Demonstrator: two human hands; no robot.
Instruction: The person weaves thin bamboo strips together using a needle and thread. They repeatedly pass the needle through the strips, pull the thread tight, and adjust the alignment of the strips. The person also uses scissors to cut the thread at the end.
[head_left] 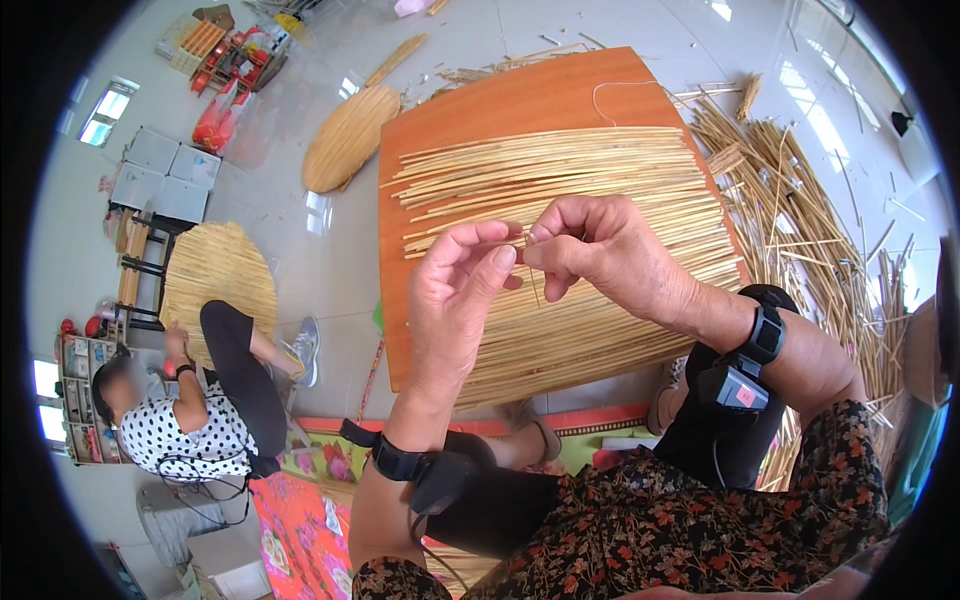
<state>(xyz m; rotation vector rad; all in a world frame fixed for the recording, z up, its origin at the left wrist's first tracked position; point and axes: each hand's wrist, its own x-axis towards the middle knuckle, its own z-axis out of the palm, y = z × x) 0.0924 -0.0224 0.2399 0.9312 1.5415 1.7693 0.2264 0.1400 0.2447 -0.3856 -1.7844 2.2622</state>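
My two hands meet in front of me, above a layer of straw-coloured stalks [560, 340] laid side by side. With thumb and forefinger my right hand [615, 255] pinches a thin strand [536, 285], which hangs a little below the fingertips. My left hand [448, 290] is closed in a pinch against the right fingertips, at the same strand; its exact hold is too small to make out. The stalks lie across an orange-brown board [520, 95], their ends uneven on both sides. A thin pale thread [598, 92] curves over the board's far part.
Loose stalks [800, 200] are heaped on the tiled floor to the right. Beyond the board's left corner lies an oval stalk panel [350, 138]. At left, a seated person [200, 415] touches another round panel [220, 280]. A red bag [222, 120] stands farther back.
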